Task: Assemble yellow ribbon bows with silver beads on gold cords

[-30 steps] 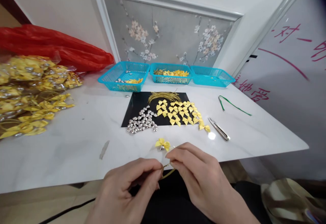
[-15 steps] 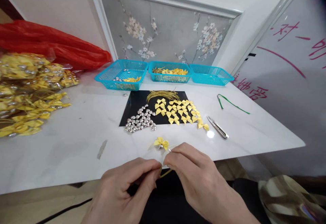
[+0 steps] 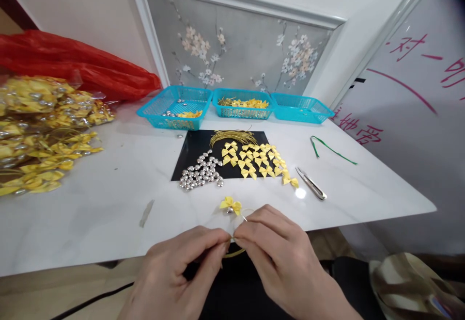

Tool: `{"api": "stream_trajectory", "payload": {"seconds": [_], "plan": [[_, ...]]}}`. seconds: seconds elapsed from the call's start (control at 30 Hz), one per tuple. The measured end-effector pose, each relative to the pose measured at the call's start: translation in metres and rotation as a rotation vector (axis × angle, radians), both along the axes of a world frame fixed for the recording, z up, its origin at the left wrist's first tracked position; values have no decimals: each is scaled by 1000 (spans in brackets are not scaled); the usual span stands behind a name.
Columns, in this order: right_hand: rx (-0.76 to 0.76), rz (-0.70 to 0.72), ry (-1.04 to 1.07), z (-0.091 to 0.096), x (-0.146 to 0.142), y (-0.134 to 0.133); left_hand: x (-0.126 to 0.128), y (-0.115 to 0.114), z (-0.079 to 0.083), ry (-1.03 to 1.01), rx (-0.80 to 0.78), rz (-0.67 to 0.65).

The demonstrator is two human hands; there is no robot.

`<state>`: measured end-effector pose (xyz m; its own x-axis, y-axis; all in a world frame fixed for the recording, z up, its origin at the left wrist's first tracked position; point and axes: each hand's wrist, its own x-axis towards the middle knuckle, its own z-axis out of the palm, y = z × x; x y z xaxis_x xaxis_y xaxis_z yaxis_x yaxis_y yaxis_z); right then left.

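Observation:
At the table's front edge my left hand (image 3: pixel 187 269) pinches a thin gold cord (image 3: pixel 235 252) between thumb and forefinger. My right hand (image 3: pixel 279 257) pinches the same cord close beside it, the fingertips of both hands almost touching. A small pale pointed tip (image 3: pixel 244 218) sticks out by the right fingers; its kind I cannot make out. Just beyond the hands lies a yellow ribbon bow (image 3: pixel 231 205) with a silver bell-like bead (image 3: pixel 230 210) under it, and the cord loops near it. Part of the cord is hidden behind the fingers.
Silver beads (image 3: pixel 199 172), yellow bows (image 3: pixel 259 157) and gold cords (image 3: pixel 232 137) lie on a black mat (image 3: pixel 185 152). Thread snips (image 3: pixel 311 184) and a green ribbon (image 3: pixel 334 150) sit right. Behind are blue baskets (image 3: pixel 174 121); bagged bows (image 3: pixel 43 131) are piled left.
The fingertips of both hands have come slightly closer together on the cord. The cord's loop below them has shifted a little to the right. The bow stays in place.

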<state>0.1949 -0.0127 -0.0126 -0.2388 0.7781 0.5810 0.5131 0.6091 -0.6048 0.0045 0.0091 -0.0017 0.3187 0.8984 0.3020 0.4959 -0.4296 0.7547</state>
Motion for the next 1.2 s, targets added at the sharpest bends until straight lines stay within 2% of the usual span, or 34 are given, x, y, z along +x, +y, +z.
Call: {"api": "stream_trajectory", "payload": {"seconds": [0.27, 0.33, 0.5, 0.67, 0.87, 1.03, 1.2], "plan": [[21, -19, -45, -6, 0, 1, 4, 1, -3, 8, -23, -28], [29, -50, -52, -9, 2, 2, 3, 6, -6, 18, -21, 4], [29, -190, 5, -15, 12, 4, 1, 32, -13, 146, -43, 188], [-5, -216, 82, -20, 17, 4, 15, 58, -19, 239, -83, 179], [-31, -206, 122, -26, 19, 5, 35, 74, -22, 336, -109, 163], [-54, -214, 153, -30, 20, 7, 39, 77, -18, 302, -128, 118], [-72, -214, 194, -26, 11, 7, 33, 66, -15, 171, -172, 138]]}}
